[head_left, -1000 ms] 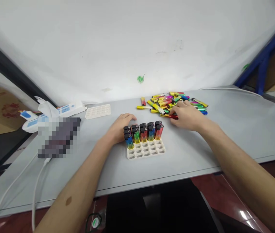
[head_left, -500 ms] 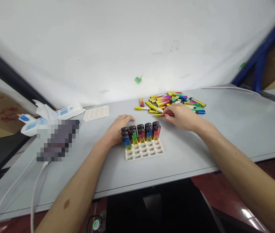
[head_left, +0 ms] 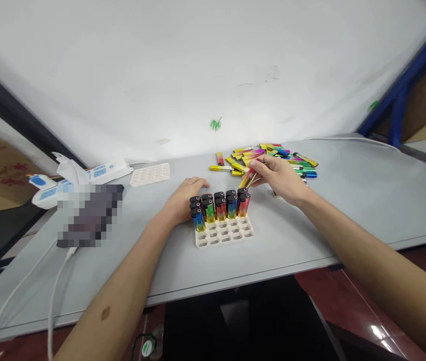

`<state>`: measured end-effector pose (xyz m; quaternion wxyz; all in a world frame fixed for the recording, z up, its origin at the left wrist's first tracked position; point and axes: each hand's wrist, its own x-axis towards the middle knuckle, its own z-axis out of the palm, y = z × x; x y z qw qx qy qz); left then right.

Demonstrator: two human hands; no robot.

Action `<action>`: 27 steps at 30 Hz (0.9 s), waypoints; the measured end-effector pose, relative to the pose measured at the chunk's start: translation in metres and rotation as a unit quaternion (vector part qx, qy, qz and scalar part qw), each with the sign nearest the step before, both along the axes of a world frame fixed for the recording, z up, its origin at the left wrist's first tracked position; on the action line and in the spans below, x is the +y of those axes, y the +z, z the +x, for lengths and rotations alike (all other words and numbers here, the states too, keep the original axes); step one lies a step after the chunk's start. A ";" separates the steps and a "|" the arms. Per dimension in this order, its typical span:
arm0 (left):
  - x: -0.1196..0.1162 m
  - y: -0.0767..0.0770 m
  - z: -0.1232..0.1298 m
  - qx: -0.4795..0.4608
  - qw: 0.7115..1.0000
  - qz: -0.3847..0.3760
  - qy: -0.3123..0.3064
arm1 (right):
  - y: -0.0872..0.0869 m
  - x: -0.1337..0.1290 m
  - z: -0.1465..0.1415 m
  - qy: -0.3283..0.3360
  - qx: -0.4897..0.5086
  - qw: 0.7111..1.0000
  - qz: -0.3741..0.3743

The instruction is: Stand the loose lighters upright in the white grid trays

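Observation:
A white tray (head_left: 224, 239) with rows of slots stands on the table, its back rows filled with several upright lighters (head_left: 220, 208) with black tops. The front slots hold nothing. My left hand (head_left: 185, 200) lies beside the tray's back left corner, fingers extended behind the lighters; its thumb side is hidden. Between my right thumb and fingers is a red and gold lighter (head_left: 248, 178), tilted and lifted just behind the tray's right end. My right hand (head_left: 278, 178) is in front of a loose pile of shiny multicoloured lighters (head_left: 243, 156).
A second white slotted tray (head_left: 150, 174) lies at the back left. Near it are a white power strip (head_left: 102, 171) with plugs and a blurred dark device (head_left: 90, 215) with a white cable (head_left: 53, 296). The wall (head_left: 183, 100) rises behind the table.
My right hand has picked the red and gold lighter off the table by the pile and tilted it, its gold end pointing down toward the tray. My left hand stays put.

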<state>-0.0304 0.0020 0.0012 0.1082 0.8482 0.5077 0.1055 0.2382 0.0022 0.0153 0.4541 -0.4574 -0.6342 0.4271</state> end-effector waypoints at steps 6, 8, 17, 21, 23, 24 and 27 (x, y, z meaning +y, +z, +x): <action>0.000 -0.001 -0.001 0.001 1.000 -0.002 0.000 | -0.002 0.001 -0.003 -0.020 0.136 0.988 -0.074; 0.000 -0.001 0.000 0.000 1.000 -0.002 0.001 | -0.001 0.000 -0.003 -0.003 0.168 0.980 -0.109; 0.000 -0.001 0.000 -0.007 1.000 0.001 0.001 | 0.004 -0.003 -0.008 -0.039 0.102 0.983 -0.150; -0.001 0.000 0.000 -0.008 1.000 0.002 0.004 | 0.001 -0.005 -0.009 -0.004 0.091 0.987 -0.135; -0.001 0.001 0.001 -0.006 1.000 -0.002 0.005 | 0.001 -0.006 -0.009 0.012 0.098 0.983 -0.156; -0.001 0.001 0.001 -0.005 1.000 -0.004 0.005 | 0.001 -0.005 -0.009 0.013 0.101 0.981 -0.167; 0.000 0.000 0.001 -0.002 1.000 -0.006 0.007 | 0.002 -0.003 -0.009 -0.004 0.108 0.975 -0.193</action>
